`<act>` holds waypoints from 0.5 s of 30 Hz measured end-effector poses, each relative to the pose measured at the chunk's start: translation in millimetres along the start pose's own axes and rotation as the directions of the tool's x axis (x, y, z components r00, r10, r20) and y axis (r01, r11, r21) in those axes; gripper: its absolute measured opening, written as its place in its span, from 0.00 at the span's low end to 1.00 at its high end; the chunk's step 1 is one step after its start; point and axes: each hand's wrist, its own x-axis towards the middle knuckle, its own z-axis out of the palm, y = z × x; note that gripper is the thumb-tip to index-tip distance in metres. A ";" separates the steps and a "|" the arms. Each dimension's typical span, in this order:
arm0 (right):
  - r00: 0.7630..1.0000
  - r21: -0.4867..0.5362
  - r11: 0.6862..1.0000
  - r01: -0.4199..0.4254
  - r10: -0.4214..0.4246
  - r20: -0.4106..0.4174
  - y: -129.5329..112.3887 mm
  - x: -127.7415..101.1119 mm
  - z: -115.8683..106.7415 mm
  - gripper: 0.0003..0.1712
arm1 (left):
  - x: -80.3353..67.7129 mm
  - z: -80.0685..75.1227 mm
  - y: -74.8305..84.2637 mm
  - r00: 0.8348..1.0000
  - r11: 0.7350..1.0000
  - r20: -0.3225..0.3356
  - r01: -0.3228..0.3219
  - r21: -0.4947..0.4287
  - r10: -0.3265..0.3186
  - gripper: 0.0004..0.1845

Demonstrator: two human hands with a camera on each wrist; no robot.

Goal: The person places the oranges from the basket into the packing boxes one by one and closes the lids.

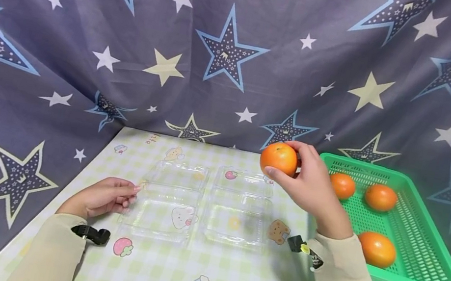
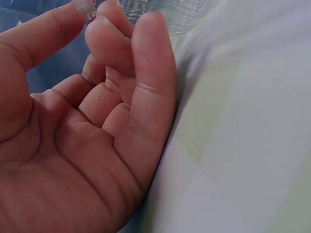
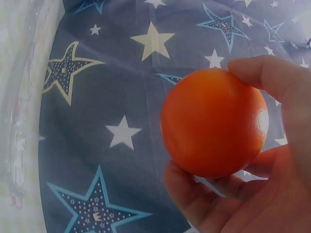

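A star-printed backdrop cloth (image 1: 240,53) fills the upper field, hanging behind a table (image 1: 229,280) covered in a pale green check pattern with cartoon motifs. At 3 o'clock on the table stands a green basket (image 1: 422,278) of perforated plastic, which contains three orange fruits (image 1: 376,249): two near its far wall and one toward its near end. At the centre of the table lie two clear plastic clamshell boxes, side by side and opened flat: the left box (image 1: 164,210) and the right box (image 1: 239,205). The right hand (image 1: 312,185), raised above the table at about 2 o'clock from the right box, grasps a held orange fruit (image 1: 278,159) between thumb and curled fingers; the fruit is clear of the table and just left of the basket's far corner. The right wrist view shows the same fruit (image 3: 214,121) cradled by the fingertips (image 3: 267,77) against the backdrop. The left hand (image 1: 101,197) rests on the table at 9 o'clock from the left box, its fingers loosely curled, the fingertips (image 2: 104,14) pinching that box's clear rim (image 2: 160,12).
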 end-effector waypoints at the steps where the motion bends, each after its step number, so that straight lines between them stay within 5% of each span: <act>1: 1.000 0.008 1.000 0.008 -0.008 -0.001 -1.0 0.4 1.4 0.41 | 0.0 -0.2 -0.4 1.000 1.000 0.000 0.000 -0.002 0.000 0.11; 15: 0.999 0.105 0.994 0.034 -0.038 0.035 -18.6 4.5 28.0 0.42 | -1.0 -0.9 0.0 1.000 0.999 -0.002 -0.012 -0.036 0.011 0.10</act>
